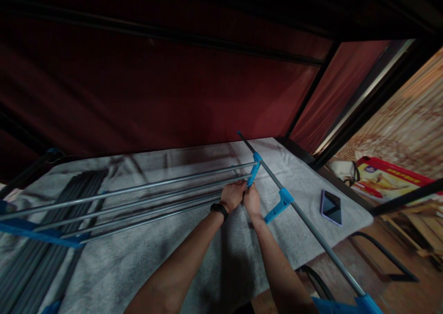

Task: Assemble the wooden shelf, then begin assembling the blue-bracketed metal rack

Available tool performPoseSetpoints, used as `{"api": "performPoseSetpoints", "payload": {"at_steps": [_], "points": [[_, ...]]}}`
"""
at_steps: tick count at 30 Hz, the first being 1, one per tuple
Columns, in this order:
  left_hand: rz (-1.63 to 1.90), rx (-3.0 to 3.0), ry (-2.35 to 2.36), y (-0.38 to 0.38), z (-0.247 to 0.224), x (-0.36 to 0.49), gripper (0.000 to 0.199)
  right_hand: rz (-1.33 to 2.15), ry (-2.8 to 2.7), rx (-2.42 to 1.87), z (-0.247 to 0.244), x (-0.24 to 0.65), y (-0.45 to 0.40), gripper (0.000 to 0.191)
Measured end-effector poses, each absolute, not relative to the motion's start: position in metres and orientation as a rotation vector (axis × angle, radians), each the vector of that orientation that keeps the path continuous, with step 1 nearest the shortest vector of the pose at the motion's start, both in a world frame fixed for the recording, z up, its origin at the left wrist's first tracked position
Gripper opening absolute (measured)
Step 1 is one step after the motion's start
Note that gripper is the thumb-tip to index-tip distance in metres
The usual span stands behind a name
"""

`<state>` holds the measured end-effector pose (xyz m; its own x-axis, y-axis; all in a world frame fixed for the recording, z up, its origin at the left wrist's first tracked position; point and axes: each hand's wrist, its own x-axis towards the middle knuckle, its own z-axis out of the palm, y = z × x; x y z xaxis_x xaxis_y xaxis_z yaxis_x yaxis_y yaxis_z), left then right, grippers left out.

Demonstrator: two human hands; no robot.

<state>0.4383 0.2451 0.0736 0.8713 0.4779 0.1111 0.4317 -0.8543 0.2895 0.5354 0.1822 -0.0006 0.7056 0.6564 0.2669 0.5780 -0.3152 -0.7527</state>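
My left hand (pixel 232 195), with a black band at the wrist, is closed around the right-hand end of a thin grey metal tube. Pressed close beside it, my right hand (pixel 252 200) grips the lower part of a blue plastic bracket (pixel 254 171); the fingertips of both hands are partly hidden. Several parallel metal tubes (pixel 152 205) run left to another blue bracket (pixel 51 233). The right bracket sits on a long grey pole (pixel 313 228) that crosses diagonally. Farther down that pole, a second blue bracket (pixel 279 205) sticks out with no tube in it.
A grey cloth (pixel 138 277) covers the table. Loose dark tubes (pixel 41 254) are stacked at the left. A phone (pixel 331 207) lies at the right. Beyond the table edge are a red and yellow box (pixel 391 180) and wooden pieces (pixel 415 226). A dark red panel (pixel 166 88) stands behind.
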Motion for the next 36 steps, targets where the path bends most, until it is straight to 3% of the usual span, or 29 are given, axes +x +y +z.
{"api": "performPoseSetpoints", "payload": {"at_steps": [27,33,36], "points": [[0.202,2.714,0.775,0.252,0.073,0.447,0.033,0.108,-0.949,-1.948,0.000,0.532,0.182,0.031],[0.545,2.939,0.568,0.235,0.056,0.420,0.049,0.117,-0.921,-1.880,-0.006,0.533,0.180,0.031],[0.458,3.087,0.372,0.229,0.032,0.392,0.049,0.119,-0.909,-1.893,-0.015,0.530,0.178,0.029]]}}
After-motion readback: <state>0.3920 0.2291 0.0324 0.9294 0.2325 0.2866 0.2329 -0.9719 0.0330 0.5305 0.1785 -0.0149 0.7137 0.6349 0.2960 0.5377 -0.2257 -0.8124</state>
